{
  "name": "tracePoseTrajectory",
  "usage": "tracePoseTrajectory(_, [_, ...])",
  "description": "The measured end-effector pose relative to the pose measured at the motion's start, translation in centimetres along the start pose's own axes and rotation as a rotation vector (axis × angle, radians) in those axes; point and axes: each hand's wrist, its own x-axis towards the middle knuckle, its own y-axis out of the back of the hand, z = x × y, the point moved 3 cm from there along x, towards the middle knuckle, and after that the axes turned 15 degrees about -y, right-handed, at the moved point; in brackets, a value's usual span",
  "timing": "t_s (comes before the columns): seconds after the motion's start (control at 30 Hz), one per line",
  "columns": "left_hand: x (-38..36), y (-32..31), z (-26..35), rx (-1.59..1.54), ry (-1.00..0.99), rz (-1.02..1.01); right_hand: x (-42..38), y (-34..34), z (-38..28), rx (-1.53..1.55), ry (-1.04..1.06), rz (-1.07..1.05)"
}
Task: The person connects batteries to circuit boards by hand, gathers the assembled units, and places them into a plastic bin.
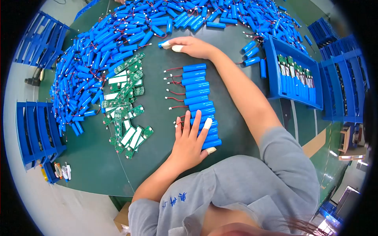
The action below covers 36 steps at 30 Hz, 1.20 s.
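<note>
My right hand (193, 46) reaches to the far side of the mat, its finger and thumb closed on a blue cylindrical battery (161, 44) near the edge of the big pile. Most of that battery is hidden by the fingertips. My left hand (190, 141) lies palm down with fingers spread over the lower part of a row of blue batteries (199, 93). Those batteries lie side by side, their red leads with white plugs pointing left. Pale finger covers are on several fingertips of both hands. Left of the row is a loose heap of green circuit boards (128, 92), some with white pads.
A large pile of wired blue batteries (136, 27) curves along the back and left. At right stands a blue bin (274, 65) holding batteries with boards attached. Blue slotted racks (39, 131) line the left side, with more racks (343, 74) at far right.
</note>
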Motion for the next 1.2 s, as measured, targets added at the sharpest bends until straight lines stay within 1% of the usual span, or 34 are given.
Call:
tracePoseTrajectory(0.03, [0.1, 0.0, -0.1, 0.004, -0.005, -0.004, 1.0, -0.3, 0.6, -0.079, 0.047, 0.022])
tracePoseTrajectory(0.07, [0.2, 0.0, -0.1, 0.006, -0.005, -0.008, 2.2, 0.2, 1.2, -0.004, 0.009, 0.108])
tracePoseTrajectory(0.13, [0.5, 0.0, -0.3, 0.015, -0.004, -0.006, 3.5, 1.1, 1.9, 0.189, -0.109, 0.190])
tracePoseTrajectory(0.23, [1.3, 0.2, -0.8, 0.023, -0.006, -0.010, 1.9, 1.4, 1.2, 0.159, -0.133, 0.171])
tracePoseTrajectory(0.33, [2.3, 0.5, -1.5, 0.048, -0.020, -0.013, -1.0, 2.2, 1.0, 0.422, -0.233, 0.123])
tracePoseTrajectory(0.43, [3.2, 0.6, -2.3, 0.071, -0.019, -0.012, -4.6, 3.3, 0.8, 0.161, -0.178, 0.137])
tracePoseTrajectory(0.57, [4.0, 0.8, -3.3, 0.104, -0.026, 0.001, -7.4, 3.9, 2.2, 0.169, -0.154, 0.046])
tracePoseTrajectory(0.67, [4.4, 0.8, -3.5, 0.110, -0.023, 0.010, -8.0, 3.7, 1.4, 0.011, -0.194, 0.107])
tracePoseTrajectory(0.77, [4.2, 1.0, -3.2, 0.143, -0.008, 0.013, -7.9, 3.3, 1.7, 0.075, -0.202, 0.153])
tracePoseTrajectory(0.87, [4.0, 0.9, -2.0, 0.232, 0.034, 0.014, -9.1, 3.0, 0.5, -0.391, 0.051, 0.200])
tracePoseTrajectory(0.9, [3.9, 0.9, -1.6, 0.251, 0.051, 0.025, -9.2, 2.8, 0.4, -0.396, 0.028, 0.154])
tracePoseTrajectory(1.1, [2.8, 0.7, -0.6, 0.240, 0.127, 0.086, -10.1, 2.3, -0.4, -0.431, 0.044, 0.180])
tracePoseTrajectory(1.2, [1.5, 0.2, -0.4, 0.199, 0.175, 0.128, -11.8, 1.3, -1.4, -0.538, 0.077, 0.139])
